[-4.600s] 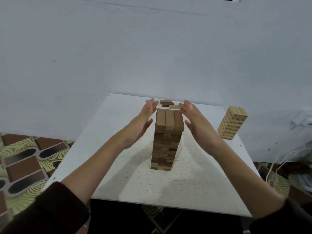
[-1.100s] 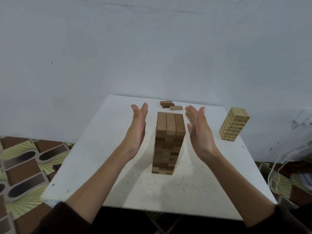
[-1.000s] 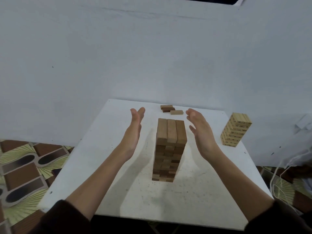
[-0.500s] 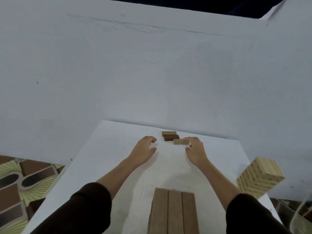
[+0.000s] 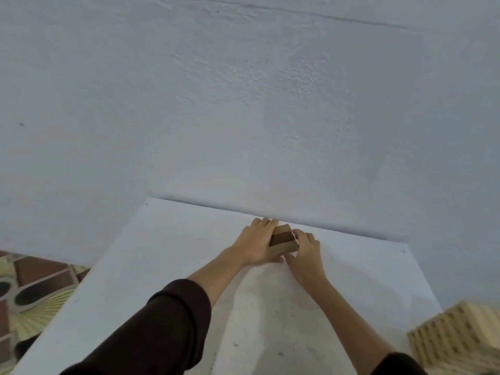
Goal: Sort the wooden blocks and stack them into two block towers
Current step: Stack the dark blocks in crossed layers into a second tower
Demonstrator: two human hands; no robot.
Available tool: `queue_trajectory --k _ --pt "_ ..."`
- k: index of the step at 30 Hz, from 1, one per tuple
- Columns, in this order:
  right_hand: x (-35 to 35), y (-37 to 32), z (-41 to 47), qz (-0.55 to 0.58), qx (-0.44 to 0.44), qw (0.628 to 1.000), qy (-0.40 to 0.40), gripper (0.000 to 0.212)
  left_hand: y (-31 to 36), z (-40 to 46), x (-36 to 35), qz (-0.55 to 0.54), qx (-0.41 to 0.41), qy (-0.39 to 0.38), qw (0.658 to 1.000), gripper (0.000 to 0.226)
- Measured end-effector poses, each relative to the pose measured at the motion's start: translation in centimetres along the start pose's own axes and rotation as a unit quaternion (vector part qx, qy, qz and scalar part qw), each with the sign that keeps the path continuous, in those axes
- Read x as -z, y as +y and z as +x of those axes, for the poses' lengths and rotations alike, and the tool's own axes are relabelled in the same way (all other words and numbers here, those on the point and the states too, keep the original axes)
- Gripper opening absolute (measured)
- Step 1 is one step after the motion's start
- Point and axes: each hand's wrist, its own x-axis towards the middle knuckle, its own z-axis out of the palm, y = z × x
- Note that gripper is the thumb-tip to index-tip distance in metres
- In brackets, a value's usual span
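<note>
Pale plastered wall [image 5: 243, 104] is seen behind a white table [image 5: 167, 247], with patterned floor tiles [image 5: 35, 288] off its near left corner. At the far table edge, three loose wooden blocks [image 5: 282, 240] are gathered side by side between both hands. The left hand [image 5: 257, 243] is pressed against their left side, fingers curled over the far end; the right hand [image 5: 305, 251] is curled against their right side. A pale block tower [image 5: 457, 336] stands well apart, near and right of the grip. The step in hand is judged to be collecting the last loose blocks. A level, squeezed lift is called for next, so that none slips out.
</note>
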Motion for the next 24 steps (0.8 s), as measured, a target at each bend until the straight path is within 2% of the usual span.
queue_trajectory --k 7,11,12,15,17,20,24 --pt "0.2 0.2 -2.2 0.029 0.036 0.999 -0.024 0.061 0.3 -3.1 -0.5 -0.067 -0.01 0.03 0.997 0.08" --pt "0.7 -0.2 -4.8 0.003 0.054 0.997 -0.053 0.096 0.2 -6.1 -0.5 -0.076 -0.019 -0.012 0.997 0.088" --pt "0.8 -0.4 -5.4 -0.006 0.067 0.996 -0.061 0.098 0.3 -6.8 -0.6 -0.066 -0.021 -0.017 0.997 0.088" --pt "0.3 -0.2 -7.3 -0.025 0.116 0.991 -0.066 0.08 0.5 -9.4 -0.7 -0.059 -0.026 -0.024 0.998 0.087" --pt "0.1 -0.3 -8.6 -0.02 0.094 0.99 -0.102 0.08 0.6 -11.0 -1.0 -0.088 -0.023 -0.033 0.995 0.088" --pt "-0.1 -0.4 -10.2 -0.023 0.101 0.986 -0.132 0.098 0.4 -12.8 -1.7 -0.12 -0.011 -0.036 0.992 0.096" --pt "0.3 -0.8 -10.8 0.002 0.047 0.986 -0.158 0.109 -0.1 -14.0 -1.7 -0.151 0.021 -0.027 0.988 0.107"
